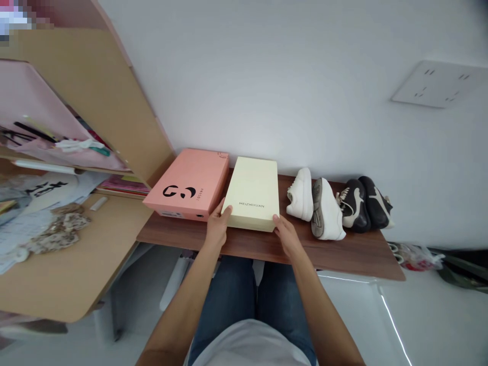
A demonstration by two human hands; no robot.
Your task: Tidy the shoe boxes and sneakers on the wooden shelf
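A cream shoebox (256, 185) with "MEIZHIYUAN" printed on its lid rests on a dark wooden tabletop. My left hand (217, 224) grips its near left corner, thumb on top. At the near right corner, my right hand (285, 233) holds it in the same way; the fingers beneath are partly hidden. Just left of it lies a closed pink shoebox (190, 180) with black lettering. To the right are a pair of white shoes, one white shoe (304, 195) nearer the box and another (327, 209) beside it. Past them sits a pair of black-and-white sneakers (360, 204).
A light wooden desk (110, 239) with papers and a leopard-print cloth (63, 229) adjoins on the left, below a shelf panel (95, 86). A white wall (274, 76) with a socket plate (438, 84) rises behind. Bagged items (417, 256) lie at right.
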